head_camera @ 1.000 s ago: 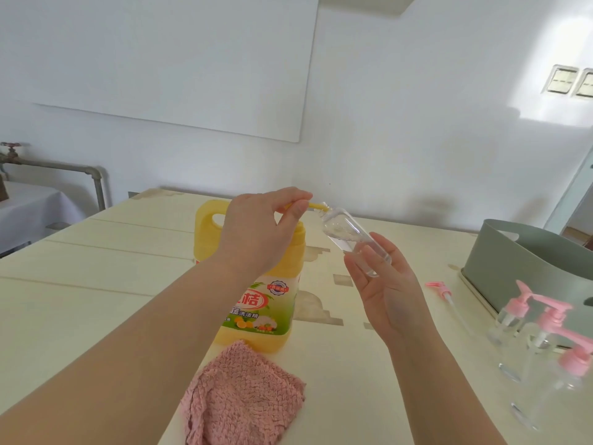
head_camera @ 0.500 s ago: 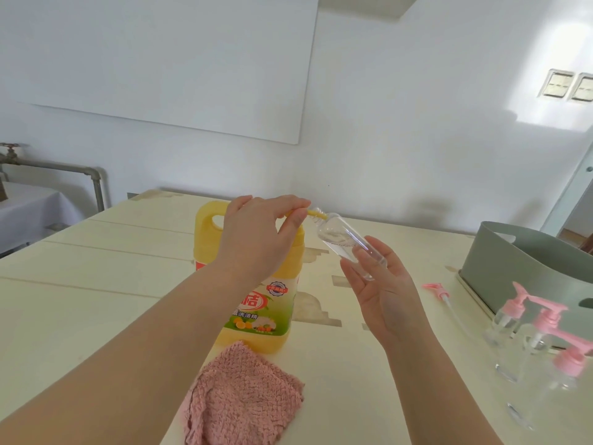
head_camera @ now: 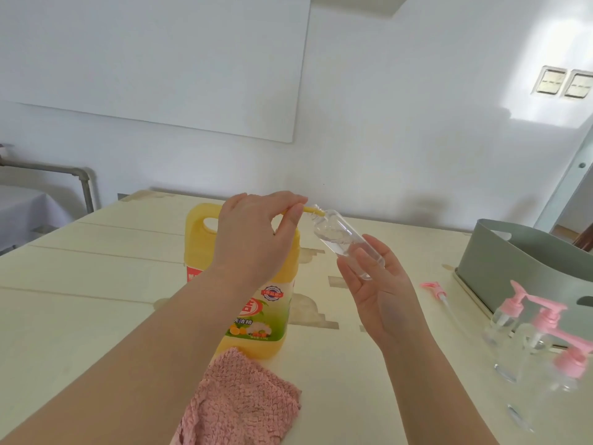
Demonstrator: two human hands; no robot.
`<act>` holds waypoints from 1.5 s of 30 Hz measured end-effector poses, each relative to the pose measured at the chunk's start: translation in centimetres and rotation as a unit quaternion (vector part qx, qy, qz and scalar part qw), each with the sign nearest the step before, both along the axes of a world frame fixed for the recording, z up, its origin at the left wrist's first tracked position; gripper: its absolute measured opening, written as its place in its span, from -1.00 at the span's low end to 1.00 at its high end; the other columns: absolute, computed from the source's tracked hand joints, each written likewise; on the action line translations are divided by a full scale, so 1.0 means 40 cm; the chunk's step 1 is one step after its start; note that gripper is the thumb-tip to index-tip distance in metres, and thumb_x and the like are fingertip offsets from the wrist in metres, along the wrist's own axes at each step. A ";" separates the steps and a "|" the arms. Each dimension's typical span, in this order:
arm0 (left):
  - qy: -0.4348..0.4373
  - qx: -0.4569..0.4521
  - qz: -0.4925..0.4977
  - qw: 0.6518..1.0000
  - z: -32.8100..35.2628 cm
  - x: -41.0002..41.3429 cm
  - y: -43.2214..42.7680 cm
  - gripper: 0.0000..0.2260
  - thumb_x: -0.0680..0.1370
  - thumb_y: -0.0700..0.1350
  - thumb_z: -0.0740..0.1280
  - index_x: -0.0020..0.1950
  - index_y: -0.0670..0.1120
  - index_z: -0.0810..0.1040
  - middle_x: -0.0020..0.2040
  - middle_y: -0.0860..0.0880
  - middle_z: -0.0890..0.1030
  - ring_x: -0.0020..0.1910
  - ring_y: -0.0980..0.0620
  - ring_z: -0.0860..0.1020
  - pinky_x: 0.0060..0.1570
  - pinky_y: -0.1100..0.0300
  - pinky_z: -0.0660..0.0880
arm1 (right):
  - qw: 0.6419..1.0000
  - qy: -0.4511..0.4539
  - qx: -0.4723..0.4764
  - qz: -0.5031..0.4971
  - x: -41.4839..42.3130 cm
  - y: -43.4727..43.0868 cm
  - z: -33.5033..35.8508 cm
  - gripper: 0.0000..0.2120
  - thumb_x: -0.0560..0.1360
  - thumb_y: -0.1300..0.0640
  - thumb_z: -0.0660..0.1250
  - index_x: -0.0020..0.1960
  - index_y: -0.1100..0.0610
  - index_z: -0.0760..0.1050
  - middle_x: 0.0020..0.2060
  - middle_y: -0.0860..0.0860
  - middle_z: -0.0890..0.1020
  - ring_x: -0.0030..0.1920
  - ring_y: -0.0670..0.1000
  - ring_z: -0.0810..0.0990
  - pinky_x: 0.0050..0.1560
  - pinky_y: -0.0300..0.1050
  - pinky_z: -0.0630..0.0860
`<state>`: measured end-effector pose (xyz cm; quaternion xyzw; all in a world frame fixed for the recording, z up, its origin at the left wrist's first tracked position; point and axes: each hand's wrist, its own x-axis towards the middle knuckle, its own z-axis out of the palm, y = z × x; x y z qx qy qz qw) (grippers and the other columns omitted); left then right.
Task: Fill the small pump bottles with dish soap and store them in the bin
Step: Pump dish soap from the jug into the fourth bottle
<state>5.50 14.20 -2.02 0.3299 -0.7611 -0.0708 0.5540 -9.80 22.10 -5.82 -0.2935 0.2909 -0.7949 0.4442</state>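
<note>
Over mid-surface [head_camera: 96, 284], at soap jug [head_camera: 256, 316]: filling step, fill level hard to read.
Pinching yellow spout [head_camera: 313, 211] with left hand [head_camera: 253, 239]; gripping small bottle [head_camera: 340, 239] tilted in right hand [head_camera: 385, 303], mouth at spout tip. Next, likely: pump till full, fetch loose pump head [head_camera: 433, 289] lying to the right, cap, drop into bin [head_camera: 513, 264]. Open room between hands and bin; mind capped bottles [head_camera: 542, 342] just before bin, cloth [head_camera: 237, 403] just before jug.

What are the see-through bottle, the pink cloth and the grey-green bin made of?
The see-through bottle in the right hand looks like clear glossy plastic: you see straight through it. The pink cloth seems soft fabric, with a bumpy weave. The grey-green bin is probably matte plastic, smooth with a moulded handle hole.
</note>
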 end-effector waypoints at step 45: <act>-0.076 0.101 0.011 0.992 0.032 0.011 0.017 -0.78 0.59 0.03 0.21 0.17 0.15 0.58 0.15 0.22 0.58 0.21 0.15 0.43 0.29 0.22 0.18 | 1.000 -0.017 0.012 -0.004 -0.002 -0.004 -0.019 -0.64 0.33 0.24 0.38 0.12 0.20 0.48 0.07 0.10 0.60 0.03 0.07 0.63 -0.01 -0.16 0.62</act>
